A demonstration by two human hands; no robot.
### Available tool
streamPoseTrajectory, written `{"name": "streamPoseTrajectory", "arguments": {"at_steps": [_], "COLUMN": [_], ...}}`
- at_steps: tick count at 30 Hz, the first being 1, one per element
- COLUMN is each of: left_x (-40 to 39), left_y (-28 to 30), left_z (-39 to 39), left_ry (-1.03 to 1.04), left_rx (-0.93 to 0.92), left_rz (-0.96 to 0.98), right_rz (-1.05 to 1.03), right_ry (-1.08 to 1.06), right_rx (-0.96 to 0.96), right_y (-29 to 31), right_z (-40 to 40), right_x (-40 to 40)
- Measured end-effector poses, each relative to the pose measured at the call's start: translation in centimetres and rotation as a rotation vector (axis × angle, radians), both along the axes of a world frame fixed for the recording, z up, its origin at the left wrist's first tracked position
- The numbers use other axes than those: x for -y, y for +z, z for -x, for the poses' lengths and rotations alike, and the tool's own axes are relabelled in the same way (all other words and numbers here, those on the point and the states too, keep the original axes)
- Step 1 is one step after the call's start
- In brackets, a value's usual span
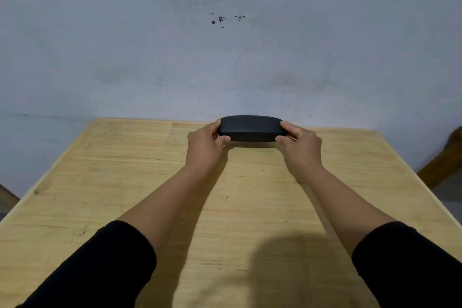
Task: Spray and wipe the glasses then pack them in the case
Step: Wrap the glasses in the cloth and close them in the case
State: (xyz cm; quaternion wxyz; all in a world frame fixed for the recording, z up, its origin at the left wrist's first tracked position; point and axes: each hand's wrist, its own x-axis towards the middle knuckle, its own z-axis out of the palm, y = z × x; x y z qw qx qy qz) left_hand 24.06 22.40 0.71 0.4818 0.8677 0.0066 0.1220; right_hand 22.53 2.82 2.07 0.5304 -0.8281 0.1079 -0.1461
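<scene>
- At the lower left of the frame a black sleeve (100,267) covers the left forearm, which reaches up toward the centre.
- The left hand (203,147) grips the left end of the glasses case (250,129), thumb on the near side and fingers curled round the far edge.
- The case is black, oblong and closed, lying lengthwise across the middle of the frame at the far edge of the wooden table (125,182), close to the grey wall (225,45).
- The right hand (301,144) clasps the case's right end in the same pinch, its black sleeve at the lower right.
- No glasses, spray bottle or cloth are in view; whether the glasses are inside the shut case cannot be told.
- Judging by the closed lid and the otherwise bare tabletop, this is either the very start, before opening, or the very end, with the packed case being set down.
</scene>
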Motion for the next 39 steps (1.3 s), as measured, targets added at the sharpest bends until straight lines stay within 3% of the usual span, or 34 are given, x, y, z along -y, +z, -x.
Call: {"name": "streamPoseTrajectory", "arguments": {"at_steps": [16, 24, 28, 32, 39], "left_x": [-0.7, -0.5, -0.1, 0.2, 1.0], "left_y": [-2.6, -0.9, -0.3, 0.8, 4.5], "left_z": [-4.7, -3.8, -2.2, -0.1, 3.6], "left_ry": [0.017, -0.083, -0.034, 0.006, -0.010], "left_rx": [-0.093, -0.136, -0.158, -0.089, 0.120], "left_rz": [-0.142, -0.404, -0.487, -0.570, -0.822], "right_rz": [0.102, 0.533, 0.707, 0.891, 0.994], "right_ry": [0.077, 0.284, 0.265, 0.240, 0.173], "right_rx": [-0.035, -0.149, -0.229, -0.262, -0.179], "right_y": [-2.6, -1.7, -1.3, -0.2, 2.7], "right_z": [-4.6, -3.6, -2.3, -0.1, 4.3], "right_x": [-0.9, 0.0, 0.2, 0.2, 0.3]}}
